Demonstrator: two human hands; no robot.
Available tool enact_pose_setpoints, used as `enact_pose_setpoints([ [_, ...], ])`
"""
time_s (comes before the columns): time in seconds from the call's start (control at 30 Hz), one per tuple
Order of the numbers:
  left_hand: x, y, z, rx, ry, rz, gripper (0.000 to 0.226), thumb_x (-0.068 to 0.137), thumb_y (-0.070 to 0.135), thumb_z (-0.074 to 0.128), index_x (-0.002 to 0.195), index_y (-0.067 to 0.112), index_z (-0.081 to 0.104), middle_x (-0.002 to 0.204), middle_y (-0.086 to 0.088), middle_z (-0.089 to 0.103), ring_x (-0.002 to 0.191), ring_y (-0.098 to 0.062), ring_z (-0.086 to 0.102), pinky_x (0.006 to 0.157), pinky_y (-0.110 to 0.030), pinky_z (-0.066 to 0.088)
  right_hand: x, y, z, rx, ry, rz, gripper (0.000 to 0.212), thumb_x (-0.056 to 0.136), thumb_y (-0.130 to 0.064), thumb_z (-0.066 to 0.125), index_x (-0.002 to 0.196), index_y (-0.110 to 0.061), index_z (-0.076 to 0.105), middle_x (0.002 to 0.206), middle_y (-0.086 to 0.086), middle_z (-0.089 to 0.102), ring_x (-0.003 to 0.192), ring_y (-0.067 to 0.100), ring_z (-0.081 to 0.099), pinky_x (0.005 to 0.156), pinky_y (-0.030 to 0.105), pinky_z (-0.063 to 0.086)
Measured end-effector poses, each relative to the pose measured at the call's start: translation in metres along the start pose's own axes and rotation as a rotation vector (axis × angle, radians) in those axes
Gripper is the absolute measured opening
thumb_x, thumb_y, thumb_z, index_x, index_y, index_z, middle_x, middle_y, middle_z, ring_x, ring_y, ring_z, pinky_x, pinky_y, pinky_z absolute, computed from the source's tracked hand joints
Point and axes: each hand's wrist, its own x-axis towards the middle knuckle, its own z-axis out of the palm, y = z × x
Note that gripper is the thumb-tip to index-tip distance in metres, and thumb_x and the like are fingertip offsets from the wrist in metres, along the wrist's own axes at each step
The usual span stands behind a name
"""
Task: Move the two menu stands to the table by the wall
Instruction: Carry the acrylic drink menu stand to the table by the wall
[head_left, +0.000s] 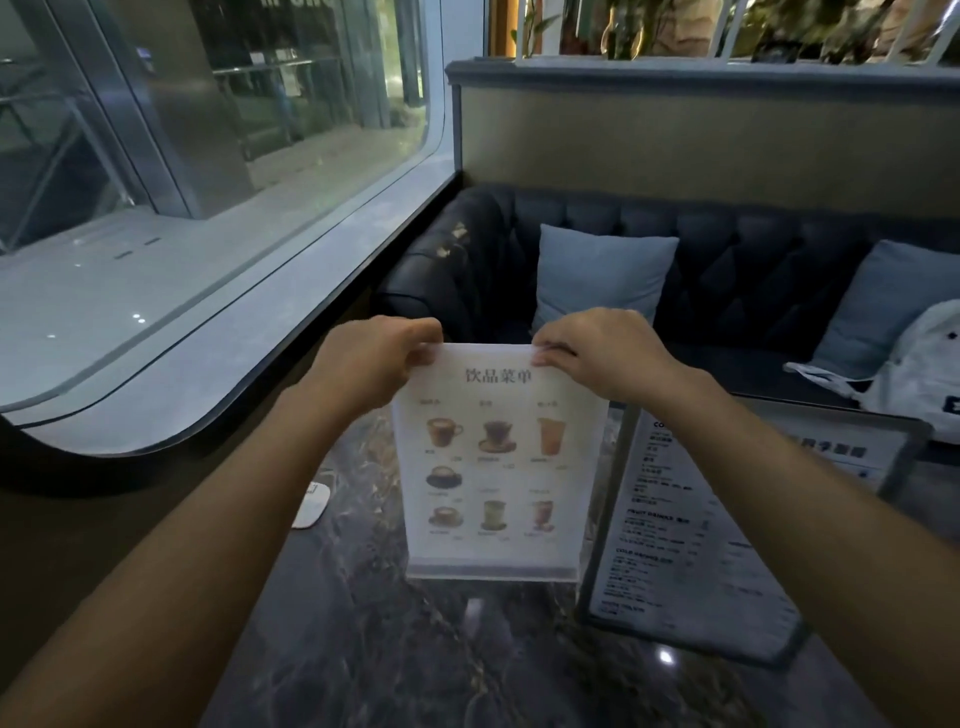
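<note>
A clear acrylic menu stand (496, 467) with a white drinks sheet stands upright on the dark marble table (395, 654). My left hand (374, 358) pinches its top left corner and my right hand (602, 351) pinches its top right corner. Its base rests on or just above the tabletop; I cannot tell which. A second, dark-framed menu stand (691, 551) with lines of text leans at the right of it, close to my right forearm.
A small white object (311, 506) lies at the table's left edge. Behind the table is a dark tufted sofa (727, 270) with two blue cushions (597, 275) and a white bag (914, 374). A curved window ledge (234, 338) runs along the left.
</note>
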Motion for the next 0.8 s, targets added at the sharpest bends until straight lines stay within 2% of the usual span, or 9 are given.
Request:
enact_pose_setpoints([
  [0.1, 0.004, -0.009, 0.000, 0.002, 0.008, 0.072, 0.009, 0.088, 0.016, 0.053, 0.094, 0.021, 0.059, 0.092, -0.009, 0.066, 0.077, -0.034, 0.056, 0.059, -0.036, 0.039, 0.001, -0.004, -0.004, 0.025, -0.040, 0.003, 0.024, 0.089, -0.038, 0.047, 0.095, -0.023, 0.066, 0.093, -0.001, 0.071, 0.084, 0.021, 0.059, 0.061, 0.031, 0.035],
  [0.27, 0.006, -0.019, -0.003, -0.034, -0.044, 0.097, 0.013, 0.090, 0.020, 0.051, 0.099, 0.019, 0.061, 0.094, -0.011, 0.064, 0.085, -0.034, 0.056, 0.070, -0.043, 0.047, 0.000, -0.013, -0.007, 0.036, -0.075, -0.002, 0.025, 0.088, -0.039, 0.048, 0.094, -0.022, 0.065, 0.090, -0.001, 0.070, 0.081, 0.020, 0.059, 0.063, 0.031, 0.035],
  [0.5, 0.000, -0.020, -0.007, -0.141, -0.053, 0.145, 0.010, 0.089, 0.015, 0.052, 0.095, 0.015, 0.060, 0.095, -0.006, 0.065, 0.086, -0.028, 0.056, 0.069, -0.041, 0.046, -0.008, -0.021, -0.014, 0.053, -0.112, 0.020, 0.024, 0.088, -0.040, 0.049, 0.097, -0.025, 0.065, 0.092, -0.002, 0.070, 0.083, 0.019, 0.059, 0.069, 0.036, 0.045],
  [0.63, -0.004, -0.023, -0.005, -0.197, -0.061, 0.144, 0.009, 0.089, 0.016, 0.052, 0.095, 0.017, 0.058, 0.094, -0.005, 0.064, 0.086, -0.027, 0.056, 0.071, -0.045, 0.048, -0.013, -0.023, -0.014, 0.078, -0.095, 0.023, 0.023, 0.088, -0.040, 0.049, 0.097, -0.026, 0.065, 0.092, -0.003, 0.070, 0.085, 0.019, 0.059, 0.066, 0.033, 0.042],
  [0.8, -0.008, -0.030, 0.001, -0.357, -0.042, 0.086, 0.008, 0.088, 0.020, 0.056, 0.093, 0.018, 0.060, 0.091, 0.000, 0.060, 0.086, -0.022, 0.057, 0.075, -0.045, 0.048, -0.017, -0.024, -0.016, 0.055, -0.102, 0.028, 0.024, 0.088, -0.043, 0.048, 0.093, -0.024, 0.062, 0.086, -0.003, 0.068, 0.076, 0.015, 0.057, 0.057, 0.030, 0.036],
])
